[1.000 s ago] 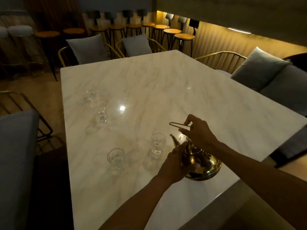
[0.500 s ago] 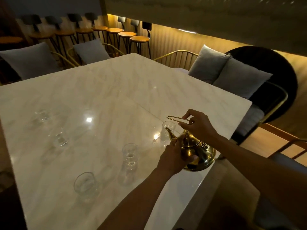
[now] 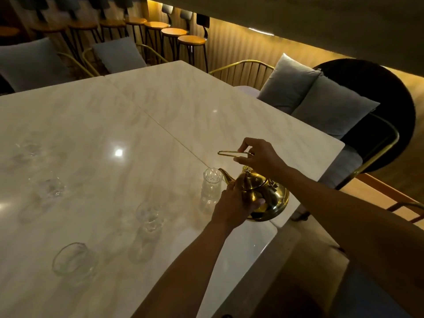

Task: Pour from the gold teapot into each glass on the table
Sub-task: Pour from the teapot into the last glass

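The gold teapot is tilted near the table's right edge, its spout at the rim of a clear glass. My right hand pinches the teapot's thin wire handle from above. My left hand cups the pot's body and the base of the spout. Several more clear glasses stand to the left on the marble table: one in the middle, one nearest me, one further left, and a faint one at the far left. No stream of liquid can be made out.
Cushioned gold-framed chairs line the right and far sides of the table. A row of bar stools stands against the back wall. The table's right edge runs just under the teapot.
The view has swung right and closer. The teapot, held in both hands, has come up to the rightmost glass, with the spout now at its rim.
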